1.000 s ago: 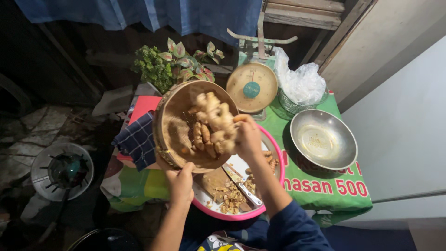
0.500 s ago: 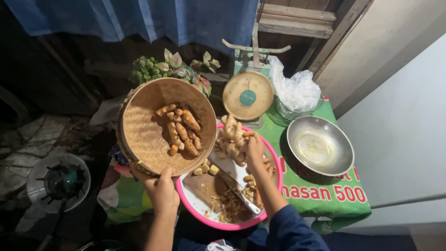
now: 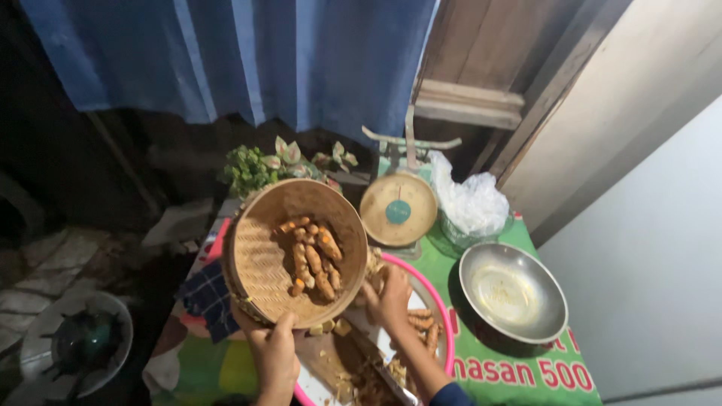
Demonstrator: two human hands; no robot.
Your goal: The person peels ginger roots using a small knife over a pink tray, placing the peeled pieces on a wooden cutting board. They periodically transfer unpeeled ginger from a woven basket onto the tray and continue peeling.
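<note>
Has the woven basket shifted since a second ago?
Yes. The basket has swung left, away from the steel bowl; earlier it sat tipped over the pink tray, now mostly left of it.

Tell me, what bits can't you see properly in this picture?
Head view only:
- Left hand: its wrist is cut off by the bottom edge; fingers grip the woven basket rim.
- Right hand: fingertips hidden behind the basket, so its grip cannot be told.
- Pink tray: largely covered by basket and arms.
- Knife: blurred, partly cut off.
- Scale: dial markings too small.
</note>
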